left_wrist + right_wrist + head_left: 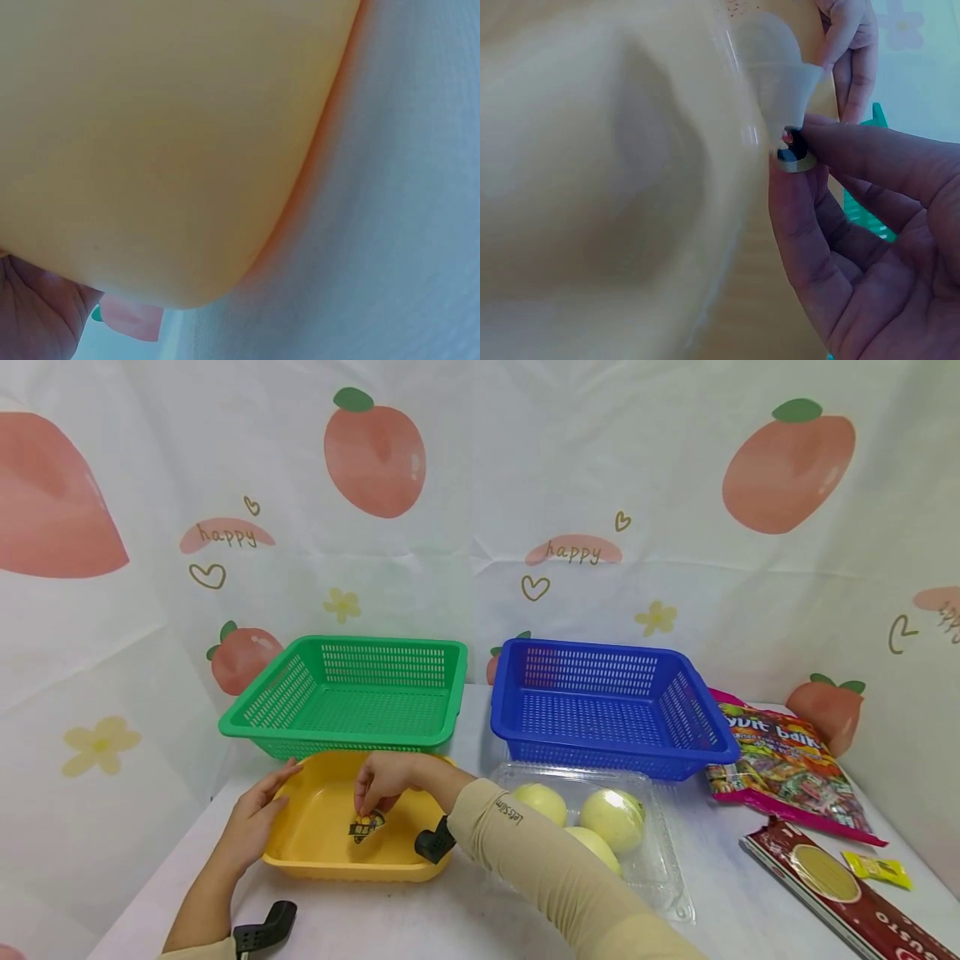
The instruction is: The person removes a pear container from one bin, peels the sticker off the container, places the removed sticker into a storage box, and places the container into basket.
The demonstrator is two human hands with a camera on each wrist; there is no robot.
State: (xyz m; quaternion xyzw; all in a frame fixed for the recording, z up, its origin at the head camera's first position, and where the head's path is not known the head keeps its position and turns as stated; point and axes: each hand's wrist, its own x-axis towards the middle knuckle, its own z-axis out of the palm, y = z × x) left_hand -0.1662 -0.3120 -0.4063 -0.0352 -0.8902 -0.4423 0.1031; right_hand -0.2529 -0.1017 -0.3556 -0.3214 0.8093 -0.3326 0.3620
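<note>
A yellow plastic basin (315,867) stands at the front left of the table. My left hand (251,822) holds its left rim; in the left wrist view the basin's outer wall (165,172) hides most of that hand (37,307). My right hand (384,779) reaches into the basin, thumb and fingertips pinching a small wrapped piece (365,827) with black-and-yellow print. Seen from the right wrist, the right hand (870,225) pinches its dark printed end, and a pale, translucent part (784,86) flares out beyond like a small cup.
Behind the basin sits a green basket (375,714), with a blue basket (585,718) to its right. A clear plastic box (660,860) holds several pale yellow round fruits (611,820). Farther right lie a bag of sweets (795,768), a small yellow packet (877,870) and a dark red box (847,893).
</note>
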